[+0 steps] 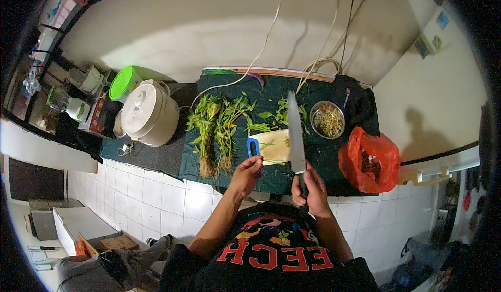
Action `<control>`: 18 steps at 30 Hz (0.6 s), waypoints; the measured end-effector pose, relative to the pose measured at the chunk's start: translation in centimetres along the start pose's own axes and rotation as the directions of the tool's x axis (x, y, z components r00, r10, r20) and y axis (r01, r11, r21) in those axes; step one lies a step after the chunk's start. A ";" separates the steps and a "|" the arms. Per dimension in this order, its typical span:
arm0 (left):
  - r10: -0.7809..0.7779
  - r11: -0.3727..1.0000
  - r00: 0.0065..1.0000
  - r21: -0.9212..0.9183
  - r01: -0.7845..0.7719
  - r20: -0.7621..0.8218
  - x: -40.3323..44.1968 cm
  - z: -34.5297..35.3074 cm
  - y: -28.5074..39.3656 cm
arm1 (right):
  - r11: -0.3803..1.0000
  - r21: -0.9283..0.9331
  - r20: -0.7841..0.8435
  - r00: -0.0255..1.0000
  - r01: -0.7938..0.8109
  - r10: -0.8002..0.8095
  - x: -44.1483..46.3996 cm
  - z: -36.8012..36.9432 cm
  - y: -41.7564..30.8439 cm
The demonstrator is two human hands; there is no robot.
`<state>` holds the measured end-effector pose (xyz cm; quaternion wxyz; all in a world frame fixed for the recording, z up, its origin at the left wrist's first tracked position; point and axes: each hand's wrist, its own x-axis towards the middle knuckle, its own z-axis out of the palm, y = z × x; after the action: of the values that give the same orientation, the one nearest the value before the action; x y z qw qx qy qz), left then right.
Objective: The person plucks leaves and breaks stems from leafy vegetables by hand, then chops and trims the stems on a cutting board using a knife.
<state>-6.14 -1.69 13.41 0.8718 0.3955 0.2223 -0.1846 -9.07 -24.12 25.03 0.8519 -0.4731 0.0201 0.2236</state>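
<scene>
My right hand is wrapped round the dark handle of a large kitchen knife, its blade pointing up and away from me. Below the blue-handled end of a cutting board, my left hand is closed with thumb and fingertips together; what it pinches, if anything, is too small to make out. A few green bits lie on the pale board, which the blade partly covers. Cut leafy greens lie just beyond it. Left of the board are two bunches of leafy greens with roots on.
A metal bowl of chopped pieces and an open red plastic bag stand to the right. A white rice cooker is at left. Cords hang onto the dark-covered table. A person's legs show at lower left.
</scene>
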 end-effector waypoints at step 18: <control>0.480 0.051 0.877 0.998 -0.047 0.017 11.5 -4.1 -3.4 | 0.975 -0.198 -0.374 0.927 -0.097 0.016 -2.5 -3.9 4.7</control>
<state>0.80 -2.30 2.79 0.3517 0.9290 0.1031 -0.0508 -12.53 -26.07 19.81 0.7705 -0.5943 0.1698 0.1560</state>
